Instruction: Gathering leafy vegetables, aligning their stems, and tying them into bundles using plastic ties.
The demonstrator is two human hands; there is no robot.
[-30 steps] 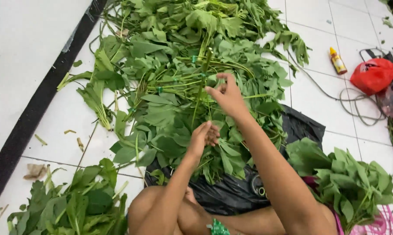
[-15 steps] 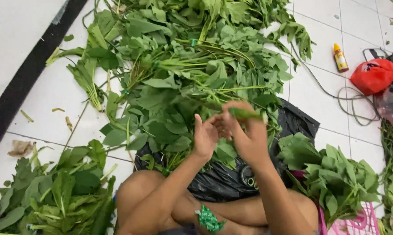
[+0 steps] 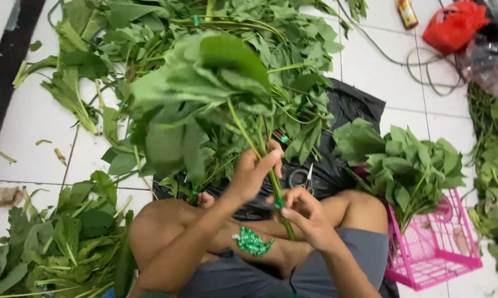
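You have lifted a bunch (image 3: 205,94) off the pile (image 3: 149,33). Left hand (image 3: 254,174) grasps its stems; right hand (image 3: 307,215) pinches them lower down, above your lap. Bundling underway.

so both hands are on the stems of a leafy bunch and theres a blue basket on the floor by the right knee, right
Not quite: the basket by the right knee is pink, not blue, as the head view shows. The rest holds: the left hand and the right hand both grip the stems of the leafy bunch, held up over the lap.
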